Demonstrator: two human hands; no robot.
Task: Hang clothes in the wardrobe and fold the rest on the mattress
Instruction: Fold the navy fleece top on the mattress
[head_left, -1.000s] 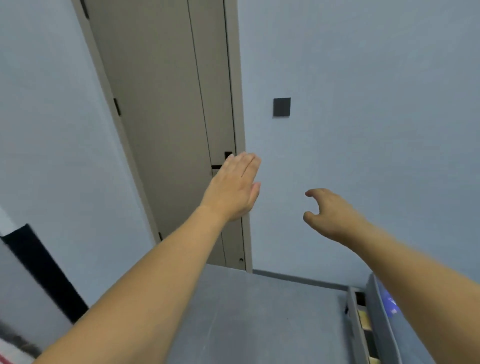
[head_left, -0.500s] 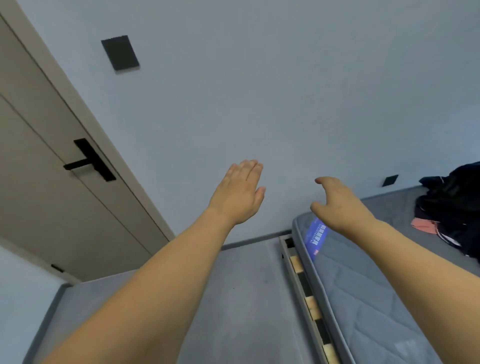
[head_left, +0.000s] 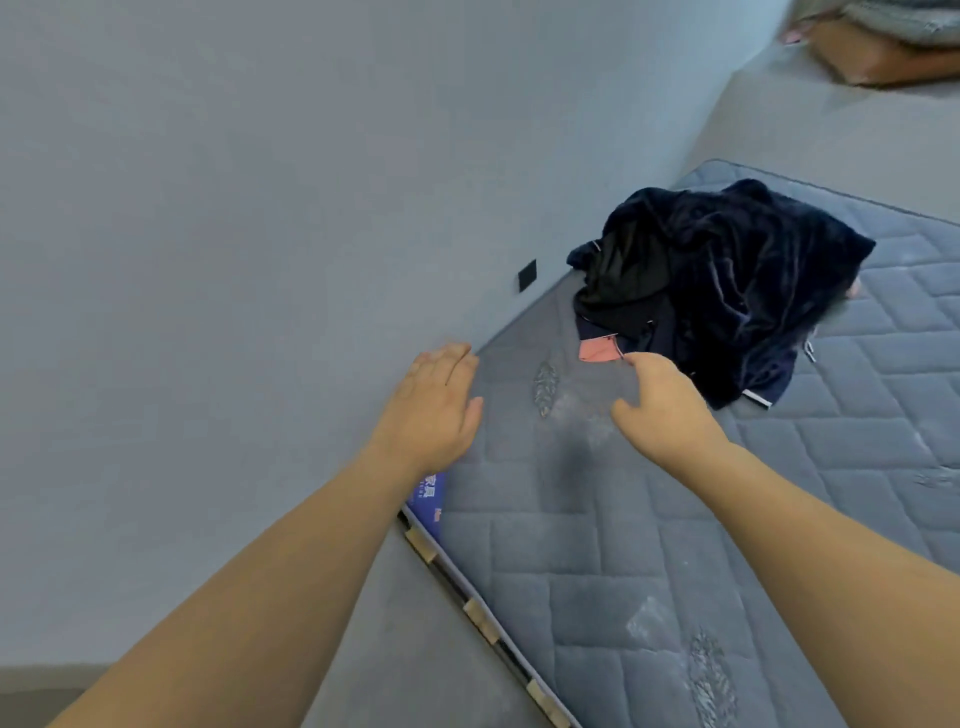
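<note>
On the mattress (head_left: 675, 571), toward its far end by the wall: one heap of dark clothes (head_left: 727, 291), navy and black, crumpled and unfolded, with a velvety navy garment on top and a black one folded under its left side. A small pink piece of fabric (head_left: 597, 349) shows at the heap's near left edge, lying flat on the quilted cover. A white-trimmed hem trails off the heap's near corner.

Mattress: grey-blue, diamond quilting, embroidered leaf motifs, pale scuffs on the surface. A blue label (head_left: 430, 496) sits on its near left side. Wooden slats (head_left: 480, 621) of the bed frame show along the left edge, beside a grey floor (head_left: 415, 649).

Left hand (head_left: 434, 410): held out in the air over the mattress edge, back of the hand toward the camera, fingers straight and together, thumb out to the side. Its grip has hold of nothing.

Right hand (head_left: 662, 410): held out over the mattress, just short of the clothes, fingers loosely curved downward, thumb apart. Its grip is relaxed and empty; its fingertips appear close beside the pink fabric, contact not evident.

Surroundings: plain grey-blue wall (head_left: 260, 208) with a small black square plate (head_left: 527, 275) low down, near the mattress. At top right, blurred, a brown box (head_left: 878, 57) with something grey on it.
</note>
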